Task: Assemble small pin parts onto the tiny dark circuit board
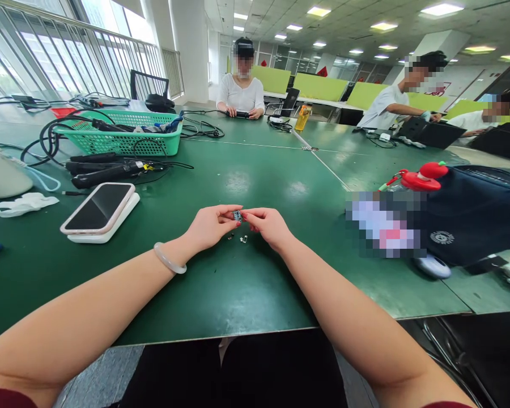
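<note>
Between my two hands, just above the green tabletop, is a small circuit board (237,216) with dark and pale markings. My left hand (212,226) pinches its left side between thumb and fingers. On the opposite edge, the fingertips of my right hand (266,224) are closed together, touching the board; whether they also hold a tiny part is too small to make out. Under the hands lie a few tiny white pieces (243,239) and some small dark bits (231,236).
A phone (100,209) rests on a white box at left, near a green basket (119,133) of cables and black handled devices (106,170). To the right are a dark bag (480,209) and a mouse (432,266). Several people sit or stand around the table (255,294).
</note>
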